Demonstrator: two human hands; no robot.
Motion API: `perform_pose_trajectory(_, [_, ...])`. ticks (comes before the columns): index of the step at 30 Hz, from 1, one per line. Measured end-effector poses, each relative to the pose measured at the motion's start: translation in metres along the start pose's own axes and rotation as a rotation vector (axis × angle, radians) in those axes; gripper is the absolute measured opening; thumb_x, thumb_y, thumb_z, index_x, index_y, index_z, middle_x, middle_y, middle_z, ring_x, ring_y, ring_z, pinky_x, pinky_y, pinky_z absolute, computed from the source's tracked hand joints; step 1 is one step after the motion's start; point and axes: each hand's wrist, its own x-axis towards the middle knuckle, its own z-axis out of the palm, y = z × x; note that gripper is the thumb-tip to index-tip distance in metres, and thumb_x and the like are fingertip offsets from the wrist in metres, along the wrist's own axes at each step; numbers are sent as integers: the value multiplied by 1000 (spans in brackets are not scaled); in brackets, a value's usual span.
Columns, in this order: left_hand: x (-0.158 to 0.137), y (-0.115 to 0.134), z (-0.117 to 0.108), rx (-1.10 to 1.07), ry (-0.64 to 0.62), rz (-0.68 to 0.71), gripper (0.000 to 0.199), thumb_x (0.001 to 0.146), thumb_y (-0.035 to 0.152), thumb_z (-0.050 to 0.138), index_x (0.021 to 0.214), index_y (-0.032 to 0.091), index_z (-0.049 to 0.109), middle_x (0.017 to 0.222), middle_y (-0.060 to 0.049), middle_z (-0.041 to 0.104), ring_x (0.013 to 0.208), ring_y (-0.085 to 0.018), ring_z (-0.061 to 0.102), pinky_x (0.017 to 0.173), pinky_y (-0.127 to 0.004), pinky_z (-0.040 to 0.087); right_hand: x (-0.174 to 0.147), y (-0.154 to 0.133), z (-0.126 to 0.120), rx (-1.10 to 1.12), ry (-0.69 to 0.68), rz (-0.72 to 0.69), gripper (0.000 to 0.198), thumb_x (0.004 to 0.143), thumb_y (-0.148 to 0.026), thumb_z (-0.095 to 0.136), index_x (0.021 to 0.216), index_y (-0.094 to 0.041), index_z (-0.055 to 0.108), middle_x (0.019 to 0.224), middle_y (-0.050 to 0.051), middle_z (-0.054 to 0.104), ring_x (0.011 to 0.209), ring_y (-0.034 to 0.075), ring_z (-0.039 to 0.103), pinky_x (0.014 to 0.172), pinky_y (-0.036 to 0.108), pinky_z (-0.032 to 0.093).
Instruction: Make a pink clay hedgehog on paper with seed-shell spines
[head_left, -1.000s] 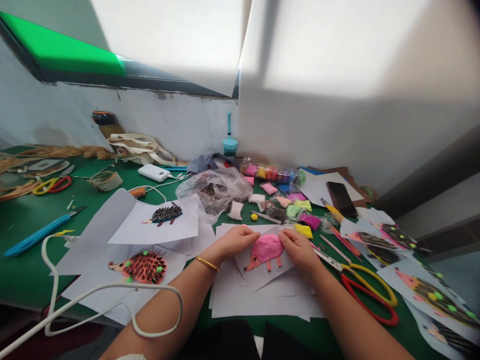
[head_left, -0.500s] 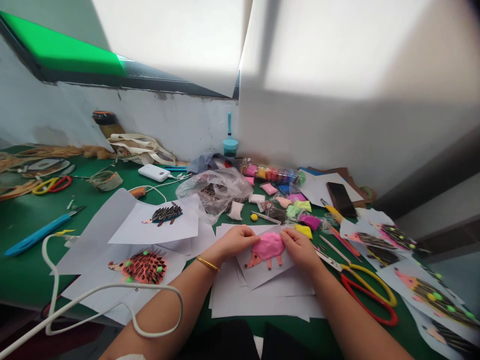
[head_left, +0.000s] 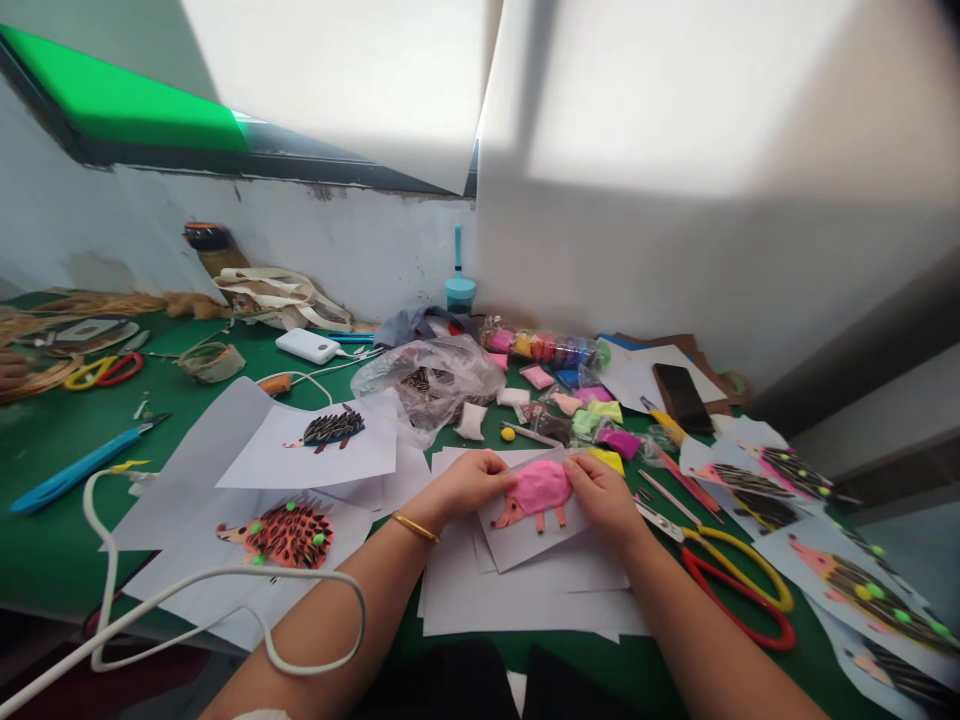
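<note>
My left hand [head_left: 481, 484] pinches the upper left of a small white paper sheet [head_left: 517, 551], thumb and fingers at the edge of the clay. On the sheet is a hedgehog figure [head_left: 541, 487] with a pink clay body and a peach-coloured head and legs. My right hand [head_left: 598, 489] closes on the sheet's upper right, its fingertips beside the pink body. The sheet is slightly tilted over a stack of white paper [head_left: 517, 612]. Just past the hands lie a yellow clay ball [head_left: 508, 434] and a yellow clay packet [head_left: 606, 460].
Scissors with red and yellow handles [head_left: 739, 585] lie to the right, near seed-covered hedgehog pictures [head_left: 862, 590]. A plastic bag of seeds [head_left: 427, 385] and clay packets are behind. A white cable [head_left: 225, 575] loops at left. Another person's hand [head_left: 10, 370] shows at the left edge.
My hands and the paper sheet have shifted very slightly, with the grip kept. Another person's hand has come into view at the far left edge.
</note>
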Motion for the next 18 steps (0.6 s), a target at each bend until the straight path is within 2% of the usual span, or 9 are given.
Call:
perform_pose_trajectory(5, [0,1,-2,-46,11,20,42,77,54,47,61,16,52,61,3,42,62,-12,38,58,-23,31,1,1,-1,6,10,5,36,86,-48,44,65,-20,50,64,-1,50,66,17,48,61,26,36])
perform_pose_trajectory(12, [-1,0,-2,23,1,20,40,70,51,57,54,17,44,57,5,33,56,-9,31,56,-23,29,0,1,0,11,21,6,36,86,-48,44,63,-20,49,64,-1,49,65,16,47,59,26,36])
perform_pose_trajectory(18, [0,3,-1,-22,-2,49,42,78,54,46,64,15,57,62,2,46,63,-12,40,61,-24,33,0,-2,1,3,-21,-3,36,87,-47,43,63,-20,48,64,-1,48,64,16,46,59,27,36])
